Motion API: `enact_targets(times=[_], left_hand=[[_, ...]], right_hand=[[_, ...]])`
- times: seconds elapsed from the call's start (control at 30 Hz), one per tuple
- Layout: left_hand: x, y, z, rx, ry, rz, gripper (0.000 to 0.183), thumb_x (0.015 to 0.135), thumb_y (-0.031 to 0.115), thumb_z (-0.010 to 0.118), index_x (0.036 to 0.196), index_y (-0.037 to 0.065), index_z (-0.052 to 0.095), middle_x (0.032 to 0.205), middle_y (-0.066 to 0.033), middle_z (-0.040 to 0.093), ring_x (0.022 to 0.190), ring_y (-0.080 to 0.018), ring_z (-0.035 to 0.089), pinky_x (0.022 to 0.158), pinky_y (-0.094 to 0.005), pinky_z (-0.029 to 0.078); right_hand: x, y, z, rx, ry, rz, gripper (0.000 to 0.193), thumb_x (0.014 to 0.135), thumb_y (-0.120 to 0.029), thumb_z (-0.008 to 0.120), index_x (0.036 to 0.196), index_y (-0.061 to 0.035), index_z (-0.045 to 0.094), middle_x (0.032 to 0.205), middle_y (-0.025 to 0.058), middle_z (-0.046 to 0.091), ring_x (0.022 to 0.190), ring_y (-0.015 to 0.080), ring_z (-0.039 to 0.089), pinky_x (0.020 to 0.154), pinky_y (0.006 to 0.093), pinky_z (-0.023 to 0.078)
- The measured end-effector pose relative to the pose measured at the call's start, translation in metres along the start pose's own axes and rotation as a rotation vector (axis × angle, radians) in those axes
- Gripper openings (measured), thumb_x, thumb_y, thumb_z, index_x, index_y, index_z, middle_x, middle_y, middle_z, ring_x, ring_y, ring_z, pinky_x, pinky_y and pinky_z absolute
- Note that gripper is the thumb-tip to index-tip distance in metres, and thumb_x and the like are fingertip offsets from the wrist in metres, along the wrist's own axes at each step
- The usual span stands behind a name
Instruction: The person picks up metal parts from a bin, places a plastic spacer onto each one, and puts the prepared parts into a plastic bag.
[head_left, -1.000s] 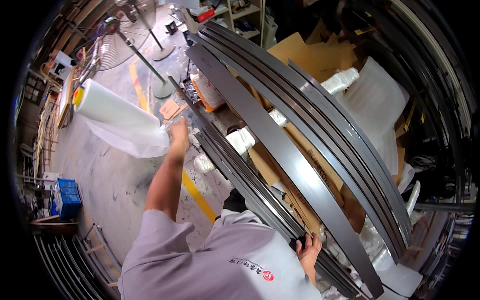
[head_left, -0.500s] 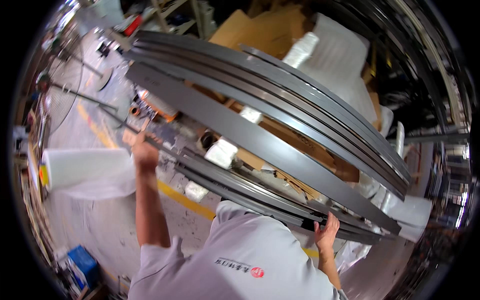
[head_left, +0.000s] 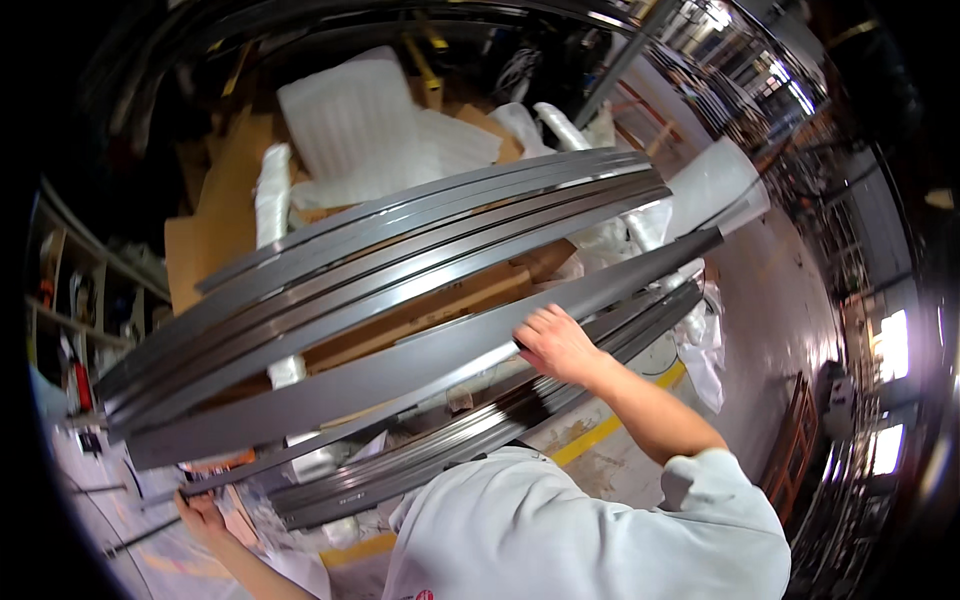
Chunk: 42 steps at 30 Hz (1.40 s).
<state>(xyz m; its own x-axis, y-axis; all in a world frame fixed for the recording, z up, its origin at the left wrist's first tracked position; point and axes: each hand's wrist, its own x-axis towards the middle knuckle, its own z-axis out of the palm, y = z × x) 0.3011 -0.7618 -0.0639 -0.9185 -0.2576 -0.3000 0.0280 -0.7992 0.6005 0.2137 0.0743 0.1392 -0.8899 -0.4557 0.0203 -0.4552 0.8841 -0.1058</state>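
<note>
A narrow dark grey metal profile (head_left: 440, 382) slants between my two hands, above the gap between a wide flat profile and a nearer bundle. My left hand (head_left: 205, 515) is closed round its left end, low at the left. Farther right, my right hand (head_left: 562, 345) grips it with bent fingers, close to the front edge of the wide grey profile (head_left: 400, 360). Nearest my body lies the bundle of long grey profiles (head_left: 420, 440), which neither hand touches. Beyond the wide piece rests another stack of profiles (head_left: 400, 270).
White-wrapped supports (head_left: 272, 195) and cardboard (head_left: 420, 308) lie under and behind the profiles. Foam sheeting (head_left: 350, 120) is heaped at the back. A foam roll (head_left: 715, 185) stands beyond the right ends. Shelves (head_left: 85, 270) are at the left; a yellow floor line (head_left: 590, 440) runs near me.
The view has swung to the right. My right hand has left the near bundle's right end and now grips the narrow profile, which is clear of the bundle. My left hand still holds its left end.
</note>
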Motion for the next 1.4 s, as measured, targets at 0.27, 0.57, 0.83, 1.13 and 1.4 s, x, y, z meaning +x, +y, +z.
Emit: enact_targets(times=[0.27, 0.57, 0.83, 1.13, 1.4], left_hand=[[0.044, 0.006, 0.074, 0.161, -0.550, 0.014, 0.034, 0.105, 0.024, 0.047, 0.123, -0.004, 0.054, 0.114, -0.0157, 0.063, 0.108, -0.0251, 0.060, 0.093, -0.0307, 0.051], [0.015, 0.097, 0.103, 1.149, 0.551, 0.872, 0.023, 0.088, 0.011, 0.052, 0.099, -0.006, 0.062, 0.088, -0.0161, 0.065, 0.072, -0.0269, 0.058, 0.057, -0.0315, 0.049], [-0.005, 0.089, 0.143, 0.235, 0.717, 0.590, 0.020, 0.089, 0.009, 0.054, 0.102, -0.003, 0.063, 0.099, -0.0159, 0.065, 0.081, -0.0265, 0.061, 0.066, -0.0329, 0.054], [0.018, -0.063, 0.375, 0.383, 0.092, 0.272, 0.033, 0.102, 0.019, 0.052, 0.119, -0.008, 0.056, 0.111, -0.0181, 0.063, 0.112, -0.0272, 0.059, 0.091, -0.0321, 0.051], [-0.115, -0.192, 0.394, 1.406, 0.234, 0.240, 0.021, 0.094, 0.007, 0.057, 0.109, -0.002, 0.068, 0.093, -0.0057, 0.070, 0.088, -0.0134, 0.064, 0.082, -0.0275, 0.051]], right_hand=[[0.110, 0.116, -0.014, -0.085, 0.205, -0.102, 0.007, 0.078, -0.010, 0.061, 0.085, -0.0080, 0.060, 0.090, 0.0092, 0.061, 0.095, 0.0278, 0.060, 0.086, 0.0412, 0.045], [0.142, 0.032, 0.007, 0.291, 0.433, -0.403, 0.009, 0.072, -0.016, 0.064, 0.072, -0.0089, 0.059, 0.073, 0.0072, 0.062, 0.075, 0.0272, 0.064, 0.074, 0.0417, 0.051], [0.164, -0.044, 0.033, 0.293, 0.405, -0.493, 0.011, 0.077, -0.021, 0.061, 0.076, -0.0096, 0.061, 0.076, 0.0037, 0.061, 0.077, 0.0226, 0.062, 0.071, 0.0362, 0.046], [0.248, 0.118, -0.006, 0.199, 0.106, -0.279, 0.010, 0.083, -0.014, 0.064, 0.089, -0.0057, 0.065, 0.090, 0.0163, 0.064, 0.094, 0.0343, 0.064, 0.082, 0.0478, 0.052], [0.363, 0.172, 0.062, 0.241, 0.122, -0.113, 0.021, 0.082, -0.010, 0.070, 0.101, -0.0036, 0.067, 0.097, 0.0181, 0.065, 0.094, 0.0392, 0.062, 0.082, 0.0466, 0.050]])
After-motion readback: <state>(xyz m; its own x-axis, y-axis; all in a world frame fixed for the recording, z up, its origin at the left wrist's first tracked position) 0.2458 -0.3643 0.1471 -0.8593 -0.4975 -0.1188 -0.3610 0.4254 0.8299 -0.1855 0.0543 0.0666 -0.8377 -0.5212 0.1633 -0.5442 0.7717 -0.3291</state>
